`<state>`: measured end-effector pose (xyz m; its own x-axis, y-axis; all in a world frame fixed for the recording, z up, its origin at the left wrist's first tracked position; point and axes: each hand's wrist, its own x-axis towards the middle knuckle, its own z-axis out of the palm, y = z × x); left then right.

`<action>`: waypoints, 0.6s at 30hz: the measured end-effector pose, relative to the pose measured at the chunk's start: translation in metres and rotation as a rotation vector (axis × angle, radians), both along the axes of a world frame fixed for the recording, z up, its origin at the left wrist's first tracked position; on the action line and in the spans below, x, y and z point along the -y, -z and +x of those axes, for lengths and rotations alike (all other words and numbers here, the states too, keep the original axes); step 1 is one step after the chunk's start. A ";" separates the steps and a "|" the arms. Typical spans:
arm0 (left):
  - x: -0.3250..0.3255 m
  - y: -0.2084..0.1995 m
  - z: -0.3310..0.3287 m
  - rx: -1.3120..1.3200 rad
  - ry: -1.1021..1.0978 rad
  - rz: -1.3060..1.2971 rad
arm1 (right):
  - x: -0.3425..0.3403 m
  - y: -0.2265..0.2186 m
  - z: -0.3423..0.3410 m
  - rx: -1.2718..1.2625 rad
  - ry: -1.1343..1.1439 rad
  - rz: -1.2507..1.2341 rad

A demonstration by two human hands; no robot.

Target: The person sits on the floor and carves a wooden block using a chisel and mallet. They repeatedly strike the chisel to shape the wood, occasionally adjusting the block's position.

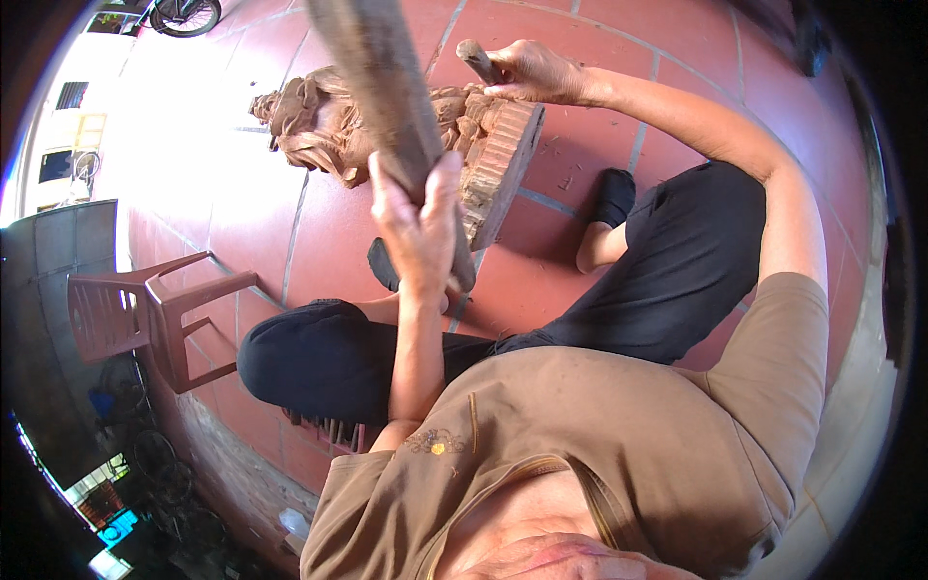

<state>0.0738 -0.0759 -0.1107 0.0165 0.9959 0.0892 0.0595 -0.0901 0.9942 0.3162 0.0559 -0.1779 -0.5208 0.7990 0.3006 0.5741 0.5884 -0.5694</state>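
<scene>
My left hand (416, 217) is closed round a thick wooden mallet (379, 82), a long club that slants up across the middle of the view. Behind it a carved wooden statue (319, 130) lies on its side on the floor, its ridged base (505, 159) to the right. The mallet covers part of the carving. At the statue's base end, my right hand (536, 72) is wrapped round a wooden-handled chisel (478, 60). The handle's end points up and left; its blade is hidden.
Red tiles (570, 145) with small shavings surround the statue. My legs (667, 256) in black trousers frame the space before me. A plastic chair (169, 309) stands at the left. Several tools lie in a basket (338, 435) beside my left knee. A bicycle wheel (186, 14) shows far off.
</scene>
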 end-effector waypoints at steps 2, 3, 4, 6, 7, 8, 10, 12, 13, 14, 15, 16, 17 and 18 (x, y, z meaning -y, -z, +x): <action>-0.012 0.018 0.004 -0.386 0.046 0.047 | 0.002 -0.001 -0.006 -0.048 0.021 -0.011; -0.013 0.021 0.000 -0.416 0.081 0.046 | 0.002 -0.001 -0.007 -0.071 0.035 -0.016; -0.013 0.022 -0.003 -0.445 0.119 0.046 | 0.001 0.003 -0.004 -0.102 0.029 -0.014; -0.014 0.019 -0.003 -0.338 0.169 -0.020 | -0.008 0.012 0.007 -0.165 0.017 -0.011; -0.013 0.016 -0.005 -0.289 0.189 -0.055 | -0.011 0.014 0.010 -0.151 0.052 -0.049; -0.012 0.011 -0.005 -0.263 0.185 -0.133 | -0.010 0.016 0.014 -0.163 0.068 -0.045; -0.009 -0.001 -0.005 -0.208 0.172 -0.289 | -0.009 0.016 0.023 -0.184 0.096 -0.040; -0.011 0.015 -0.008 -0.184 0.147 -0.127 | -0.006 0.014 0.028 -0.214 0.099 -0.104; -0.011 0.010 -0.006 -0.171 0.152 -0.122 | -0.003 0.011 0.031 -0.188 0.126 -0.120; -0.011 0.003 -0.004 -0.158 0.156 -0.117 | 0.000 0.009 0.032 -0.161 0.153 -0.135; -0.006 -0.008 -0.002 -0.136 0.156 -0.252 | 0.002 0.007 0.033 -0.148 0.180 -0.194; -0.006 -0.007 -0.001 -0.132 0.159 -0.229 | 0.003 0.008 0.033 -0.168 0.190 -0.187; -0.007 -0.006 -0.001 -0.127 0.161 -0.207 | 0.004 0.009 0.032 -0.188 0.200 -0.180; -0.007 -0.004 0.000 -0.122 0.164 -0.184 | 0.005 0.010 0.032 -0.208 0.211 -0.173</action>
<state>0.0738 -0.0687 -0.1071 0.1782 0.9783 -0.1055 0.1791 0.0732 0.9811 0.3481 0.0512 -0.1881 -0.2803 0.9310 0.2338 0.5338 0.3536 -0.7681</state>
